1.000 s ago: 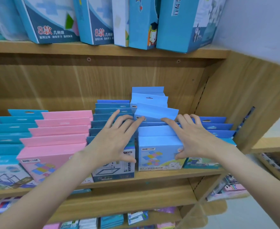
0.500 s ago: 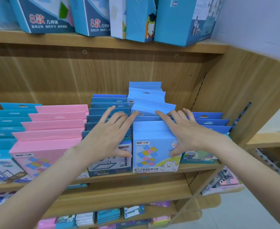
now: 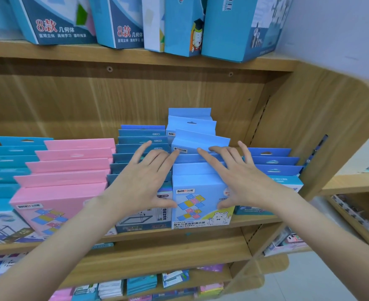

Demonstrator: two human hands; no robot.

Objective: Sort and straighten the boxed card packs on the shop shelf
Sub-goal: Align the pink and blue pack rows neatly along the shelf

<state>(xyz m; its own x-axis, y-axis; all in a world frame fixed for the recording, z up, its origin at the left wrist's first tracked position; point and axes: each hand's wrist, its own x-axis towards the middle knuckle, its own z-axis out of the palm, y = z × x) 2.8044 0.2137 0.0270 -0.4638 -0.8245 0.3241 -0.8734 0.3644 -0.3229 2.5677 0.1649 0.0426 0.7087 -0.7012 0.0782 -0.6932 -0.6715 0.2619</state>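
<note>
Rows of boxed card packs stand on the middle wooden shelf (image 3: 179, 234). A row of light blue packs (image 3: 197, 183) runs back from the front edge; its rear boxes (image 3: 190, 124) stick up higher and one leans askew. My left hand (image 3: 144, 181) lies flat with fingers spread over the dark blue row (image 3: 140, 140), fingertips touching the light blue row's left side. My right hand (image 3: 240, 177) rests spread on the light blue row's right side, thumb on the front box. Neither hand grips a box.
Pink packs (image 3: 70, 168) and teal packs (image 3: 7, 157) fill the left of the shelf; a lower blue row (image 3: 272, 161) sits at the right by the side panel (image 3: 309, 127). Tall blue boxes (image 3: 233, 27) stand on the shelf above. More packs lie on lower shelves.
Both hands have stayed on the light blue row, shifting only slightly; my right thumb has slid down the front box. The view has dipped a little.
</note>
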